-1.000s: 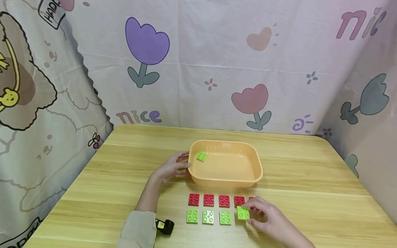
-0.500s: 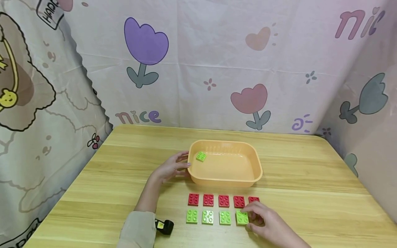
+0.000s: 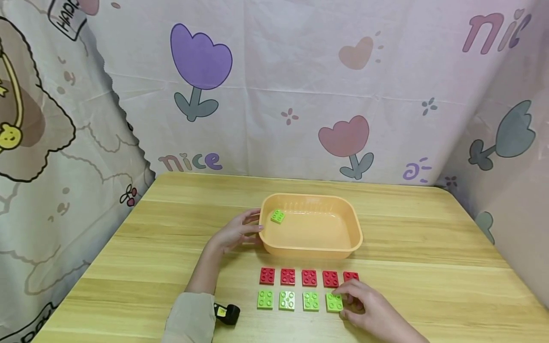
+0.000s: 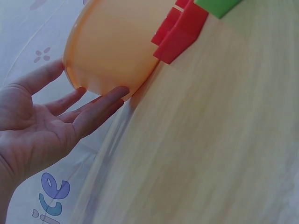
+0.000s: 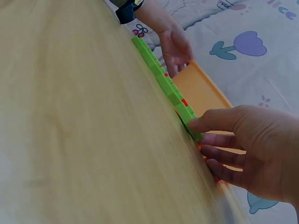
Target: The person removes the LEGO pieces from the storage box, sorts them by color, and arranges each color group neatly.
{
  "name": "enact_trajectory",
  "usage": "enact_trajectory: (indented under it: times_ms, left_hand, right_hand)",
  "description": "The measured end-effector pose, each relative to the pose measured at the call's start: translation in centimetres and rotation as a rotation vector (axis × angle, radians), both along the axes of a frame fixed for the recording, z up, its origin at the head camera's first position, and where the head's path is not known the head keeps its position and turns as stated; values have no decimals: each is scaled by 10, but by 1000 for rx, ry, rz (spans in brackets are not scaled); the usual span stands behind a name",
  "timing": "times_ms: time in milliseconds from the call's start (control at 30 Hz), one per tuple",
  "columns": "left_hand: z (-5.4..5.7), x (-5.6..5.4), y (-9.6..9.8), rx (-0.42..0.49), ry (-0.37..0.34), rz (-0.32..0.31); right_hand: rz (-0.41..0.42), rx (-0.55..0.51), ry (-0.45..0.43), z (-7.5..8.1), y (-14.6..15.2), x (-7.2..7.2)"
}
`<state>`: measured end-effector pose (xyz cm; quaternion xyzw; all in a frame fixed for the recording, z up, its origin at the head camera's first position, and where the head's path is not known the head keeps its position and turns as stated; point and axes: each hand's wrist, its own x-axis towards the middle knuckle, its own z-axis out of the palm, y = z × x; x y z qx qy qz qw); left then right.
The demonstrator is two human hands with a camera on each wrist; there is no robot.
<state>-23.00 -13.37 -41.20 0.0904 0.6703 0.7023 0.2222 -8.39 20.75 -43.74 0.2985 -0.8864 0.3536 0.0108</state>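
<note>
My left hand [image 3: 236, 232] rests with extended fingers against the left end of an orange plastic tray [image 3: 310, 253]; the left wrist view shows the fingertips [image 4: 120, 91] on its outer wall. One green toy brick [image 3: 278, 216] lies inside the tray. My right hand [image 3: 371, 305] pinches the rightmost green brick [image 3: 334, 302] of the front row between thumb and forefinger, down at the table. To its left lie other green bricks, such as the one at the row's left end [image 3: 265, 300]. Behind runs a row of red bricks [image 3: 309, 277]; my fingers partly cover the rightmost red brick [image 3: 351, 276].
A black device with a yellow label [image 3: 228, 314] is at my left sleeve [image 3: 190, 317]. The wooden table [image 3: 150, 267] ends at a printed cloth backdrop [image 3: 274, 85] behind and along both sides.
My right hand has lowered the green brick to the table, at the right end of the green row, and its grip stays there. The left hand has kept its place at the tray.
</note>
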Motion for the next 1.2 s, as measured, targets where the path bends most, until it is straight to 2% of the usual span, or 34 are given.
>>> enact_trajectory:
  times_ms: [433, 867, 933, 1133, 1200]
  left_hand:
    - [2, 1, 0, -2, 1, 8]
    - [2, 1, 1, 0, 6, 5]
    - [2, 1, 0, 1, 4, 6]
    - [0, 0, 0, 10, -4, -4]
    - [0, 0, 0, 14, -4, -8]
  right_hand:
    - [8, 17, 30, 1, -1, 1]
    - [-7, 7, -127, 12, -1, 3]
    - [2, -12, -106, 16, -2, 3]
    - [103, -132, 73, 30, -8, -6]
    - [106, -134, 89, 36, -9, -9]
